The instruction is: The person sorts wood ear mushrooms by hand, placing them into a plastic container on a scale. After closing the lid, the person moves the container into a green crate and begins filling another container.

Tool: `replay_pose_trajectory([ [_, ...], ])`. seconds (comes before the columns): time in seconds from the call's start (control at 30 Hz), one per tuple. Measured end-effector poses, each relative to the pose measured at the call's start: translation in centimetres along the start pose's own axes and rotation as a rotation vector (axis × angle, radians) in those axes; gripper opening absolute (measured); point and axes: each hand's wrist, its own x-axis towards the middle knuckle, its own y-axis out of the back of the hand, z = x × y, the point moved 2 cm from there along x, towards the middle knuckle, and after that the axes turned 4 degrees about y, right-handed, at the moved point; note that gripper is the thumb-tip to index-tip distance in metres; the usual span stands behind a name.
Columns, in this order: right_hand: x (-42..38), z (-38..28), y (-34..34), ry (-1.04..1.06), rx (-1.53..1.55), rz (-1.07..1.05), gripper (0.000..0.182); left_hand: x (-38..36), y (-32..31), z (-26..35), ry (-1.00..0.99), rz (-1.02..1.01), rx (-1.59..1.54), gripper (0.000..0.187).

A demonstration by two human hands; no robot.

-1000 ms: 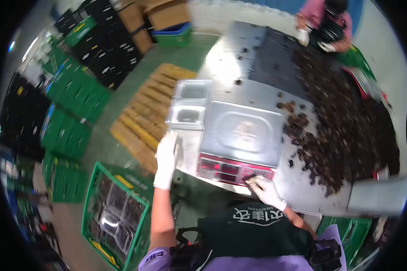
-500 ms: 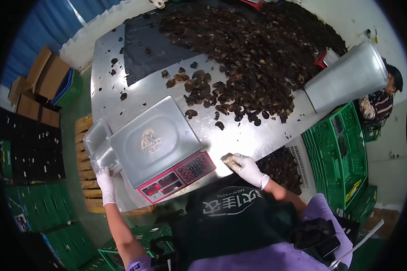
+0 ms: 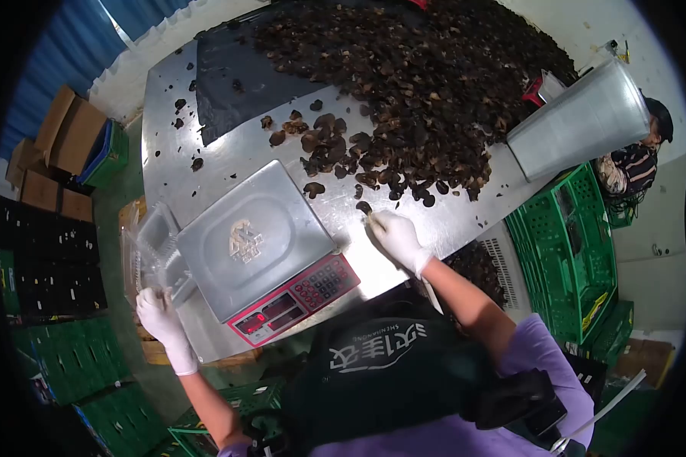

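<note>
My left hand [image 3: 160,316], white-gloved, is closed on the near edge of a clear plastic box [image 3: 164,232] at the table's left side. Beside it stands a red scale [image 3: 293,301] with a broad metal pan [image 3: 258,232] and a lit display. My right hand [image 3: 396,240], also gloved, is over the bare metal right of the scale. Its fingers are pinched together, tips right at a small dark mushroom piece [image 3: 363,206]. Just beyond lies a heap of dark brown mushroom pieces [image 3: 434,99], with loose ones [image 3: 324,137] along its near edge.
A dark sheet [image 3: 240,99] lies on the metal table [image 3: 168,164]. At the right, a tall metal bin [image 3: 583,118] tilts near a person [image 3: 633,164]. Green crates [image 3: 568,244] stand below it. Cardboard boxes [image 3: 72,129] and stacked crates [image 3: 61,350] line the left.
My right hand has moved away from me, up to a mushroom piece on the table. My left hand has shifted left and down, pulling at the box's clear plastic. The view has shifted slightly.
</note>
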Motion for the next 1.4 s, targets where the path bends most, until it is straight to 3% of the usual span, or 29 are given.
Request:
replay_pose_trajectory([
  [0.1, 6.2, 0.8, -2.3, -0.01, -0.248, 0.028, 0.029, -1.2, 2.0, 7.6, -0.136, 0.117, -0.217, 0.024],
  [0.17, 8.7, 2.4, -4.9, 0.029, -0.427, -0.094, 0.028, -2.8, 1.0, 11.4, -0.146, -0.072, -0.089, 0.019],
  [0.2, 9.2, 2.4, -5.4, 0.062, -0.45, 0.028, 0.021, -4.0, -0.6, 11.9, -0.152, -0.146, -0.13, 0.021],
  [0.23, 10.0, 2.9, -6.2, 0.036, -0.528, 0.004, 0.019, -4.7, -1.5, 13.2, -0.19, -0.159, -0.046, 0.02],
  [0.3, 9.0, 3.7, -5.6, 0.082, -0.536, -0.004, 0.019, -5.4, -2.1, 15.1, -0.174, -0.374, -0.114, 0.026],
  [0.37, 5.8, 3.6, -2.1, 0.193, -0.297, 0.101, 0.019, -4.9, 0.1, 17.9, -0.169, -0.295, -0.153, 0.029],
  [0.43, 0.8, 2.4, 4.0, 0.152, -0.152, -0.106, 0.022, -5.0, 1.3, 20.1, -0.157, -0.219, -0.191, 0.033],
  [0.5, -5.0, 4.9, 7.3, 0.053, -0.286, -0.394, 0.017, -5.8, 1.5, 21.8, -0.136, -0.336, -0.573, 0.04],
  [0.53, -7.2, 7.6, 8.1, -0.009, -0.286, -0.607, 0.018, -5.8, 1.4, 23.9, -0.193, -0.342, -0.688, 0.037],
  [0.57, -7.8, 5.7, 11.2, -0.057, -0.414, -0.85, 0.017, -6.1, 0.1, 25.7, -0.241, -0.39, -0.766, 0.037],
  [0.67, -7.3, 7.7, 11.7, -0.073, -0.314, -0.481, 0.017, -6.5, -5.8, 32.5, -0.319, -0.611, -0.826, 0.042],
  [0.7, -6.6, 9.2, 10.3, -0.014, -0.243, -0.235, 0.019, -6.4, -8.5, 34.4, -0.32, -0.589, -0.726, 0.047],
  [0.83, 0.8, 8.0, 8.0, -0.101, -0.238, 0.149, 0.033, -7.6, -17.3, 37.7, -0.241, -0.563, -0.431, 0.056],
  [0.93, 2.3, 9.5, 6.0, -0.128, -0.291, 0.155, 0.03, -6.7, -14.8, 38.0, -0.259, -0.616, -0.42, 0.052],
  [1.03, 0.7, 10.7, 5.4, -0.133, -0.207, -0.024, 0.027, -4.4, -15.6, 37.9, -0.22, -0.563, -0.441, 0.047],
  [1.1, -1.2, 11.4, 5.6, -0.004, -0.152, 0.104, 0.024, -1.8, -17.1, 39.0, -0.146, -0.517, -0.446, 0.046],
  [1.2, -1.8, 11.0, 6.3, 0.007, -0.127, 0.118, 0.029, 1.4, -19.7, 40.5, -0.129, -0.417, -0.459, 0.04],
  [1.27, -1.1, 10.7, 6.5, -0.012, -0.134, 0.115, 0.03, 2.1, -21.8, 40.7, -0.085, -0.606, -0.31, 0.024],
  [1.3, -0.4, 10.7, 6.5, -0.009, -0.136, 0.11, 0.03, 2.1, -22.0, 40.5, -0.078, -0.607, -0.312, 0.024],
  [1.37, 1.5, 10.4, 6.8, 0.063, -0.169, 0.183, 0.031, 2.4, -21.9, 39.1, 0.196, -0.439, -0.578, 0.015],
  [1.4, 2.6, 10.0, 7.0, 0.096, -0.145, 0.169, 0.031, 1.8, -22.2, 38.3, 0.214, -0.298, -0.713, 0.015],
])
